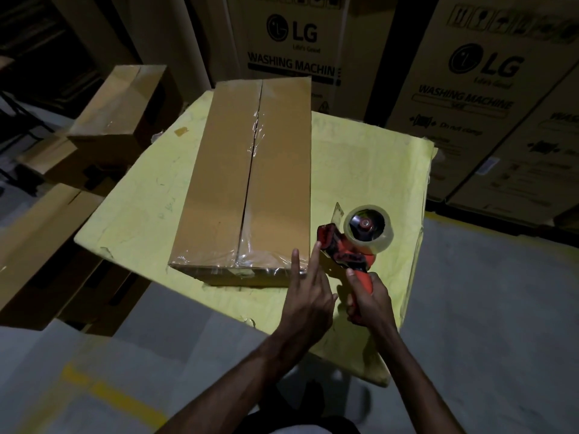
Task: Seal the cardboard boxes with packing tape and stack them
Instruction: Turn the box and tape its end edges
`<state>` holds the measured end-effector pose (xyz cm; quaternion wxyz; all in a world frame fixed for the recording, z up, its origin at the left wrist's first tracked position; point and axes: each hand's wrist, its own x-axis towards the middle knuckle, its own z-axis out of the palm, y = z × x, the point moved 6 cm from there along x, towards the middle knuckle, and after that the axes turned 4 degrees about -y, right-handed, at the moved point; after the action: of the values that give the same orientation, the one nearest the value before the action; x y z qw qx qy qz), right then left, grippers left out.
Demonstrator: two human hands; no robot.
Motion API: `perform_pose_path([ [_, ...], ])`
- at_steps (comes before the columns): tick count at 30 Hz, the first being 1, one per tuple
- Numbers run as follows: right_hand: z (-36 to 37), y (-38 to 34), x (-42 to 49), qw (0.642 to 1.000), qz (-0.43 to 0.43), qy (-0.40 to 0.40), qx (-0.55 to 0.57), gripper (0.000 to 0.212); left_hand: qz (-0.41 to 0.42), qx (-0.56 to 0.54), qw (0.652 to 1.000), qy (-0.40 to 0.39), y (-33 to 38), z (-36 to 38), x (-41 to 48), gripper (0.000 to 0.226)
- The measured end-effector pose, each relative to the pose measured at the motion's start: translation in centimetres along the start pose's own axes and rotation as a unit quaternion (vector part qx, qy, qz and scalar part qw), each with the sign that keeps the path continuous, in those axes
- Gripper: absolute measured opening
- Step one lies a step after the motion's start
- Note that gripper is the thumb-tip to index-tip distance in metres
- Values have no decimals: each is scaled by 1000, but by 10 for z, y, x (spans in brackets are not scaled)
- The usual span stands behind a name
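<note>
A long brown cardboard box (250, 180) lies on a yellow-covered table (150, 198), its flaps closed and clear tape along the centre seam and over the near end. Right of the box's near corner, my right hand (368, 300) grips the orange handle of a tape dispenser (351, 245) loaded with a clear tape roll (368, 228). My left hand (308, 296) is beside it with its fingers straight, fingertips reaching the dispenser's front end close to the box's near right corner.
Smaller cardboard boxes (125, 114) are stacked on the floor to the left, with flat cardboard (37, 242) below them. Tall washing machine cartons (470, 98) stand behind and right of the table. Grey floor with yellow marking (103, 393) lies in front.
</note>
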<state>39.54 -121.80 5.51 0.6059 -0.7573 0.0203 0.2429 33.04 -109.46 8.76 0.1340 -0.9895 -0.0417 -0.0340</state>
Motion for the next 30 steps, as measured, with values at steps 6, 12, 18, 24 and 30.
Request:
perform_pose_path([
  [6, 8, -20, 1, 999, -32, 8, 43, 27, 32, -223, 953, 202, -34, -21, -32, 27],
  [12, 12, -15, 37, 996, -31, 66, 43, 33, -30, -271, 949, 157, -100, 7, -45, 49],
  [18, 26, 38, 84, 994, 11, 109, -29, 46, 20, -220, 967, 127, -105, 15, -50, 53],
  [24, 29, 48, 93, 983, -7, 75, -169, 51, -30, -201, 976, 80, -122, 29, -65, 57],
  [30, 35, -21, 29, 944, -134, 212, -215, 42, -73, -221, 969, 77, -141, 31, -78, 59],
])
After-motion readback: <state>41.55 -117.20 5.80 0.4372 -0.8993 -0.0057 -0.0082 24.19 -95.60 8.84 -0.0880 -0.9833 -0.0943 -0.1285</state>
